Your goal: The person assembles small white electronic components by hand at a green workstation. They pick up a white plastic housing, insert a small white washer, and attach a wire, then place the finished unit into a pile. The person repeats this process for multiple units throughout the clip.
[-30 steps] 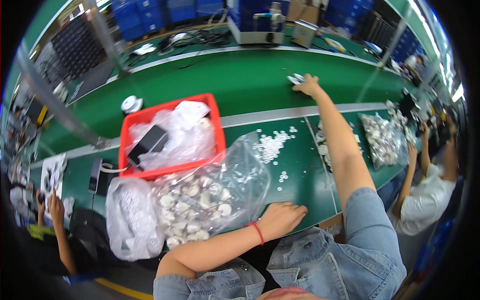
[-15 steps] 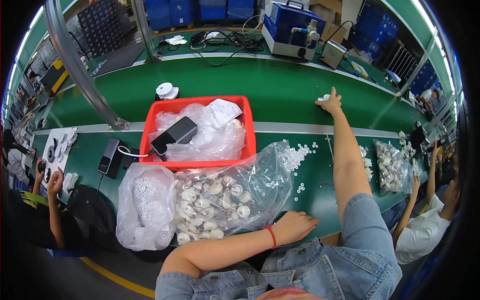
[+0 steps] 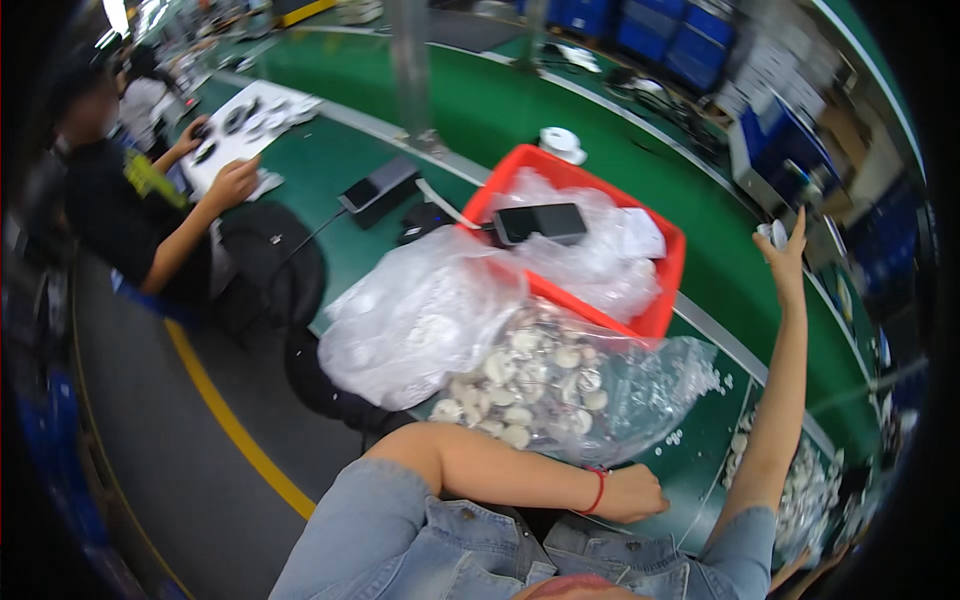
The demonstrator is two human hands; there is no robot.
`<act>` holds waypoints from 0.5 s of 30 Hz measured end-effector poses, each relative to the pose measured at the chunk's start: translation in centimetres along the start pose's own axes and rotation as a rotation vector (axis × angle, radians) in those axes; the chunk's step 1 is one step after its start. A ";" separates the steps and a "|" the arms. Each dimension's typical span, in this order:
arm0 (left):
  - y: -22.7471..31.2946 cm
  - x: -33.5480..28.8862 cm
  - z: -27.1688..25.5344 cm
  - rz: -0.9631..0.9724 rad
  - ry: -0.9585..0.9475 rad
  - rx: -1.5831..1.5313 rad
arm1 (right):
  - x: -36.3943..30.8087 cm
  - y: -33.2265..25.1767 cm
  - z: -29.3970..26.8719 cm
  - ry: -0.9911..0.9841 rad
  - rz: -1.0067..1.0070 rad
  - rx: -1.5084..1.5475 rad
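Observation:
My right hand [image 3: 788, 258] is stretched far out over the green conveyor belt [image 3: 715, 225]. Its fingers are closed on a small white round part [image 3: 774, 234], blurred by motion. My left hand [image 3: 636, 494], with a red band at the wrist, rests palm down at the near table edge, fingers curled; anything under them is hidden. Just beyond it lies a clear plastic bag [image 3: 655, 385] holding several white round parts [image 3: 523, 342] with thin wires. Small white rings [image 3: 673, 438] are scattered beside the bag.
A red bin [image 3: 672, 270] holds plastic bags and a black device [image 3: 540, 224]. A whitish bag [image 3: 400, 325] stands left of the clear bag. White spools [image 3: 562, 142] sit on the belt. At left another person [image 3: 130, 200] works. More bagged white parts [image 3: 805, 490] lie right of my arm.
The whole view has swung and tilted, so the bin and bags appear turned and shifted right. My right hand still holds the white part out over the belt; my left hand stays at the table edge.

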State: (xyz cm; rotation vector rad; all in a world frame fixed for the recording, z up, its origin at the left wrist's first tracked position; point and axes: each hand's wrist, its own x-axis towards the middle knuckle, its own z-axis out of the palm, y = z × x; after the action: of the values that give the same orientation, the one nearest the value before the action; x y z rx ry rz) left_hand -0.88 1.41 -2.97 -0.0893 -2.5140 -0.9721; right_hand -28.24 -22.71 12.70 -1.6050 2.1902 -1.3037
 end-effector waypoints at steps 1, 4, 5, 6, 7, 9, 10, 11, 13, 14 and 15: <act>-0.1 0.0 0.1 0.022 0.012 -0.022 | 0.0 -3.6 1.4 -0.012 -0.221 -0.031; 0.3 -0.3 -0.8 0.067 0.088 -0.025 | -1.5 -14.1 7.5 -0.173 -0.598 0.024; 0.2 -0.4 -0.9 0.081 0.098 -0.017 | -3.2 -18.2 9.8 -0.262 -0.672 0.077; 0.0 -0.4 -0.8 0.097 0.106 -0.011 | -5.0 -22.0 12.1 -0.352 -0.741 0.129; -0.2 -0.3 -0.6 0.120 0.111 -0.006 | -6.4 -24.7 14.1 -0.447 -0.799 0.162; -1.0 0.1 0.0 0.164 0.096 0.018 | -8.8 -29.1 18.9 -0.614 -0.906 0.236; -1.2 0.4 0.6 0.198 0.083 0.025 | -9.7 -30.7 21.1 -0.672 -0.947 0.257; -1.6 0.5 1.0 0.178 0.065 0.030 | -10.5 -32.3 23.6 -0.749 -0.918 0.271; -2.4 1.1 2.1 0.153 0.024 0.048 | -11.8 -35.3 28.7 -0.822 -0.894 0.253; -3.7 2.2 5.6 0.154 0.220 -0.073 | -12.8 -36.8 31.1 -0.828 -0.900 0.220; -3.8 2.6 6.1 0.183 0.225 -0.069 | -13.3 -37.7 32.5 -0.834 -0.880 0.173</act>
State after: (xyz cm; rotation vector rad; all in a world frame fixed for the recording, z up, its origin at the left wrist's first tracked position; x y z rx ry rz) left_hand -6.34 2.31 -8.24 -0.2149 -2.2252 -0.9382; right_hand 22.39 -32.11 13.98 -2.5091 0.8765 -0.6453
